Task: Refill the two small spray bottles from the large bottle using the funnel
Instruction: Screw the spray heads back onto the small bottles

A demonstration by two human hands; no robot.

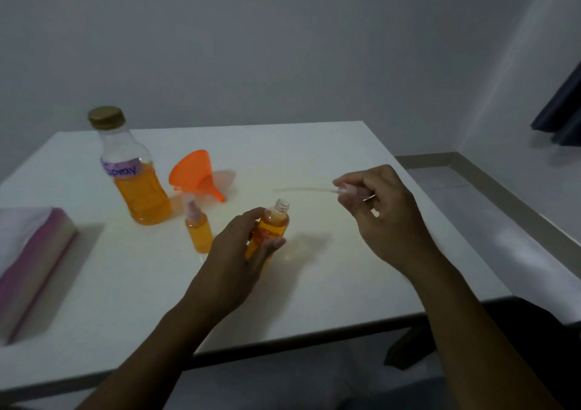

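Note:
My left hand grips a small spray bottle filled with orange liquid; its threaded neck is uncovered and it tilts to the right. My right hand pinches that bottle's spray head, whose thin clear tube points left, above the table. A second small spray bottle, with its spray head on, stands left of my left hand. The large bottle, gold-capped, labelled "Spray" and about half full of orange liquid, stands at the back left. The orange funnel lies on its side beside it.
The white table has its right edge near my right forearm and its front edge below my arms. A pink and white box sits at the table's left side. A wall stands behind the table.

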